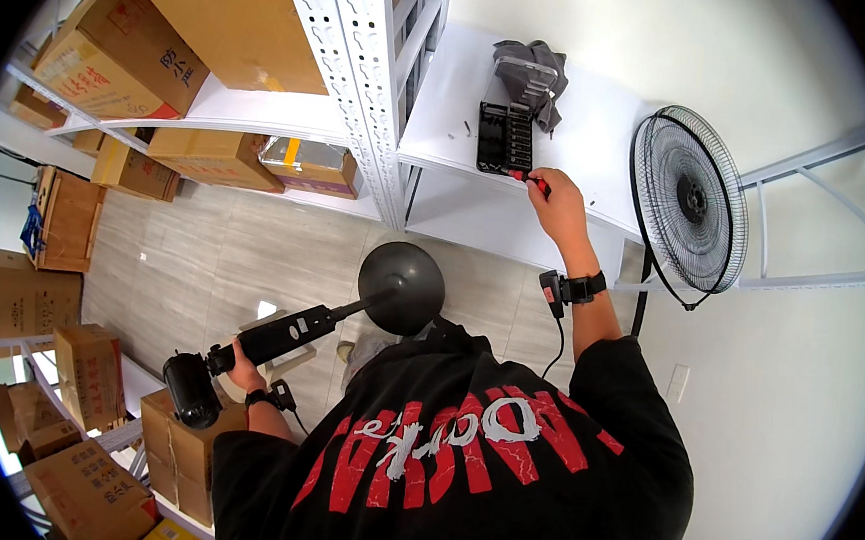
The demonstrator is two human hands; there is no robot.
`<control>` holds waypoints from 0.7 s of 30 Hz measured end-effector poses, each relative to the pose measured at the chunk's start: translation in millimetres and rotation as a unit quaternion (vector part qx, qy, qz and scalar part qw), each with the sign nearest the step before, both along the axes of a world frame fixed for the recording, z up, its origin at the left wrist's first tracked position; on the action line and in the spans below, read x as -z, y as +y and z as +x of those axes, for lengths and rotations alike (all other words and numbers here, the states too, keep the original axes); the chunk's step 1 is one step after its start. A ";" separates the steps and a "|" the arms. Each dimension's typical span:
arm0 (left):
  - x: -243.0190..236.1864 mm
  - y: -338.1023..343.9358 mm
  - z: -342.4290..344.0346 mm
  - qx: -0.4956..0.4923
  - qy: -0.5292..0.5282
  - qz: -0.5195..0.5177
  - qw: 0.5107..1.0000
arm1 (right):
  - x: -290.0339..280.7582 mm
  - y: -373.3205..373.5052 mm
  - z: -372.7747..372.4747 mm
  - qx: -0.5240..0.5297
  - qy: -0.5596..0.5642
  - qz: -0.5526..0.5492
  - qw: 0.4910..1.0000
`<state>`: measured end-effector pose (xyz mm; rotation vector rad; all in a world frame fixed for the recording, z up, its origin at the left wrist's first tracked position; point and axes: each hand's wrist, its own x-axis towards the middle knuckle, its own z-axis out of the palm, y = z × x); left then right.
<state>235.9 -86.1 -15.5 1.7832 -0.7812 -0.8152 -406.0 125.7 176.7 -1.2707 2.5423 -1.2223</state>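
Fingers of the right hand (pixel 557 207) close on a red-handled tool (pixel 533 181) at the near end of a black bit case (pixel 505 135) on the white shelf (pixel 444 100); the left hand (pixel 241 365) grips a fan stand (pixel 293 332), pole running toward its round base (pixel 402 286).

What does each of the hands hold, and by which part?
Left hand: black fan stand, gripped at its pole near the motor. Right hand: small red-handled tool, by the handle.

Glossy black plastic fan stand (pixel 329 318)
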 end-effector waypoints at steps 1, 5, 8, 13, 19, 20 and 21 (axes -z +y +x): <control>1.9 -0.3 -0.3 0.004 0.006 -0.003 1.000 | -1.0 0.6 0.0 0.005 -0.008 0.005 1.000; 2.9 -1.7 2.9 0.016 0.017 -0.015 1.000 | -4.0 1.5 1.9 0.006 0.000 -0.015 1.000; -0.7 1.8 -0.5 0.015 0.021 -0.006 1.000 | -6.1 2.6 -1.0 0.001 -0.005 -0.001 1.000; -4.0 1.1 -0.7 0.013 0.028 -0.012 0.999 | -4.9 0.4 1.8 0.010 -0.008 -0.002 1.000; -6.2 3.3 -4.8 0.008 0.023 -0.008 1.000 | -3.2 2.7 -0.1 0.023 -0.007 0.006 1.000; -4.8 3.0 -4.9 0.007 0.021 -0.009 1.000 | -4.3 2.9 -0.7 0.023 -0.008 0.011 1.000; -3.9 3.1 -4.2 0.006 0.018 -0.009 1.000 | -6.4 3.0 -1.4 0.022 -0.009 0.017 1.000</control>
